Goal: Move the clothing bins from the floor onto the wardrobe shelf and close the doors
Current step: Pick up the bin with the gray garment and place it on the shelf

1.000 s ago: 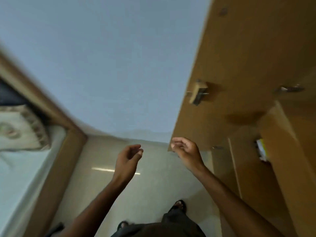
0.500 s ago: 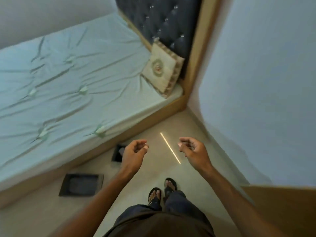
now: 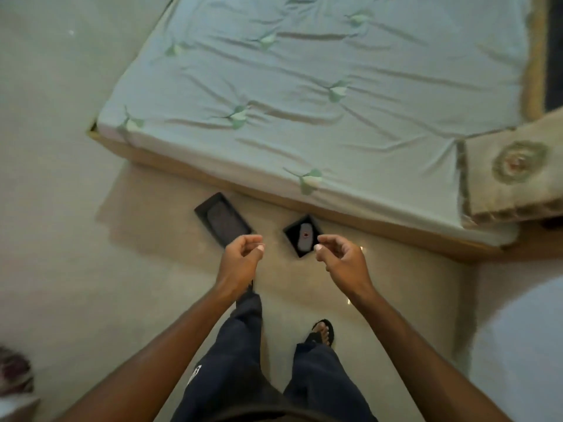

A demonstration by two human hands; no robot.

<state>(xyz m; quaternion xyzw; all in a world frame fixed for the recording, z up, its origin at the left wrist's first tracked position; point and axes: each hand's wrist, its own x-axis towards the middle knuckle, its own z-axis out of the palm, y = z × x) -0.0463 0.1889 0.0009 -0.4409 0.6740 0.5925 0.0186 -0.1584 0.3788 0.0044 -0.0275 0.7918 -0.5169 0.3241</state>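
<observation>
Two dark bins stand on the floor beside the bed. The larger bin [image 3: 223, 219] is at the left and holds grey cloth. The smaller bin [image 3: 302, 234] is at the right and holds a grey item with a red spot. My left hand [image 3: 242, 258] hovers just in front of the larger bin, fingers loosely curled, holding nothing. My right hand [image 3: 341, 258] hovers in front of the smaller bin, also loosely curled and empty. The wardrobe is out of view.
A bed [image 3: 304, 95] with a pale green sheet fills the far side, its wooden frame running behind the bins. A beige cushion [image 3: 511, 175] lies at its right end. My feet stand on the beige floor [image 3: 61, 239]. A blurred object [image 3: 13, 373] sits at the lower left.
The view has swung from the wardrobe and wall round to the bed and floor. Both bins now lie right ahead of my hands, which keep the same loosely curled pose.
</observation>
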